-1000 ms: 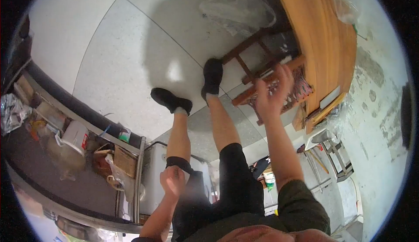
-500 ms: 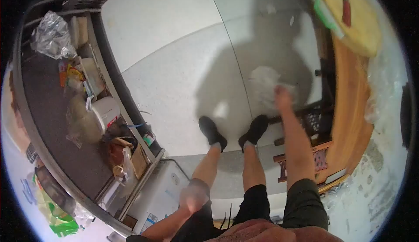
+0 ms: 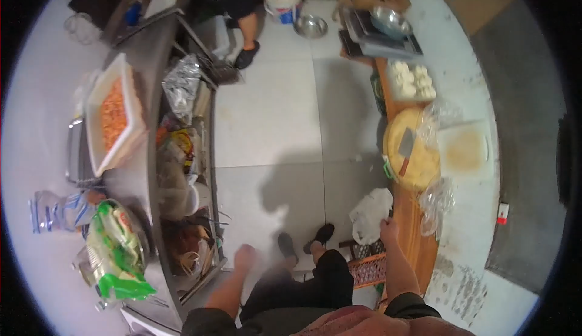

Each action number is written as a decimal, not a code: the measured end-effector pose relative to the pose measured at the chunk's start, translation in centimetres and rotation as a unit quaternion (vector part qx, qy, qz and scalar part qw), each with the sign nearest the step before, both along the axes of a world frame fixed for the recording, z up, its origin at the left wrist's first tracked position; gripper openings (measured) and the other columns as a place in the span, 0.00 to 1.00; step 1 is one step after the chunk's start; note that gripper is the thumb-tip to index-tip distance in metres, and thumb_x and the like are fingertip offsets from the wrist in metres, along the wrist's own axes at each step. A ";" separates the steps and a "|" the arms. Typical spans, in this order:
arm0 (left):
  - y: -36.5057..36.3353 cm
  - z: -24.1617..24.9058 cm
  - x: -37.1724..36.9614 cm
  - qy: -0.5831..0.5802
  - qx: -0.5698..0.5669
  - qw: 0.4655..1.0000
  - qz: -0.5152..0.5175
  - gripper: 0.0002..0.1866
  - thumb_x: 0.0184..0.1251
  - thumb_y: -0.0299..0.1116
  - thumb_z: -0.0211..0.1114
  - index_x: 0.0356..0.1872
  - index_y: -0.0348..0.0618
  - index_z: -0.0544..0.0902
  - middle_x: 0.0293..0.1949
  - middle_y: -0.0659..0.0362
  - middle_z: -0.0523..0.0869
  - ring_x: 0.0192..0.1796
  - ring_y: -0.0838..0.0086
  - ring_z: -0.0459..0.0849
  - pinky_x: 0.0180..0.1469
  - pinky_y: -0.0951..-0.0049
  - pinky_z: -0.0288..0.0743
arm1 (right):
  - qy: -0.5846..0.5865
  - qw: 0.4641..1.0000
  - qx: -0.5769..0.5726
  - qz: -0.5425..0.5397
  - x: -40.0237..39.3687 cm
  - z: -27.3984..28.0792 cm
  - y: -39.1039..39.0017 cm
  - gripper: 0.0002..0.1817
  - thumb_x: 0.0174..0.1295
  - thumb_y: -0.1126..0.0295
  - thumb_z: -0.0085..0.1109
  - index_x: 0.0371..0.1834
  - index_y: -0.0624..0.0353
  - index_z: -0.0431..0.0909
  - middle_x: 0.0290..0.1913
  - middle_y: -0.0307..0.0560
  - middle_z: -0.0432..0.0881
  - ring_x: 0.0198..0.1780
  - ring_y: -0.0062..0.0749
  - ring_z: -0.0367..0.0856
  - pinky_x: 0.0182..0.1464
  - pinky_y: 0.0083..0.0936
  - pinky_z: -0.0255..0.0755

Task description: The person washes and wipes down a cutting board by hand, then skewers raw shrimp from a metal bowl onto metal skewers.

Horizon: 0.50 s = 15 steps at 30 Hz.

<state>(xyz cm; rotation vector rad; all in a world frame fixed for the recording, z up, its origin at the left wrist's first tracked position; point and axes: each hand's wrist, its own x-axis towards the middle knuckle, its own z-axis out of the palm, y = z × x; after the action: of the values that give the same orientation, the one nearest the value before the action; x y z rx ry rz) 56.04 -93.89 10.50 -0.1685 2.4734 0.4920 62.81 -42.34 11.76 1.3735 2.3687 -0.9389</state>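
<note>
My right hand [image 3: 388,231] is closed on the gathered edge of a thin white plastic bag [image 3: 371,216], which hangs beside the wooden bench. Below the bag is an orange-red slatted stool or basket [image 3: 368,271]. Nothing shows in my left hand [image 3: 245,257], held low near the lower end of the metal shelving; motion smears its fingers. On the bench [image 3: 416,230], a cleaver [image 3: 406,148] lies on a round yellow chopping board [image 3: 420,169].
A white tub of orange shredded food [image 3: 115,115] and green-white packages [image 3: 118,242] sit on the steel counter [image 3: 136,166]. Pale lumps fill a tray [image 3: 412,81]. Another person's leg [image 3: 247,30] stands beyond, near a bucket [image 3: 283,6] and metal bowl [image 3: 311,27].
My view has lifted and swung, bringing the counter top, bench top and other person into sight. The white bag stays in my right hand, now against the bench side.
</note>
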 end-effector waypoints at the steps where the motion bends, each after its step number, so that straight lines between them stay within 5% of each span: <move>1: -0.5 1.8 -3.2 0.036 -0.006 0.999 0.035 0.15 0.65 0.41 0.52 0.34 0.38 0.80 0.35 0.43 0.83 0.40 0.46 0.81 0.42 0.52 0.75 | 0.036 0.999 0.039 -0.001 0.5 0.3 0.9 0.15 0.58 0.62 0.55 0.36 0.65 0.79 0.30 0.60 0.81 0.37 0.54 0.81 0.41 0.41 0.72; 6: -9.1 6.9 -9.7 0.102 -0.015 0.975 0.196 0.17 0.64 0.41 0.53 0.40 0.38 0.80 0.36 0.40 0.83 0.44 0.45 0.82 0.46 0.53 0.75 | -0.032 0.996 0.078 0.023 1.6 -2.3 5.2 0.16 0.56 0.63 0.55 0.39 0.65 0.80 0.34 0.63 0.82 0.40 0.54 0.81 0.44 0.42 0.73; 12: -7.4 18.3 -3.9 0.017 -0.191 0.908 0.373 0.21 0.62 0.44 0.55 0.42 0.33 0.79 0.44 0.38 0.82 0.51 0.45 0.78 0.53 0.55 0.71 | -0.076 0.994 0.058 0.058 -10.2 0.2 9.8 0.17 0.56 0.63 0.54 0.38 0.67 0.81 0.38 0.63 0.83 0.42 0.55 0.81 0.47 0.41 0.74; 15: -5.3 16.0 -0.4 0.029 -0.176 0.874 0.452 0.30 0.61 0.54 0.57 0.45 0.30 0.78 0.46 0.36 0.81 0.52 0.45 0.78 0.54 0.56 0.70 | -0.043 0.994 0.047 0.086 -19.0 3.6 11.0 0.16 0.57 0.63 0.53 0.37 0.66 0.82 0.37 0.63 0.83 0.41 0.54 0.82 0.46 0.41 0.74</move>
<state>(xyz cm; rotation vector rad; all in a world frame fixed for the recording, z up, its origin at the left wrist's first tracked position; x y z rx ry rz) 55.66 -99.21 26.48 -1.5156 2.3893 0.3950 43.84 -31.29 15.31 1.1933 2.4459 -0.7158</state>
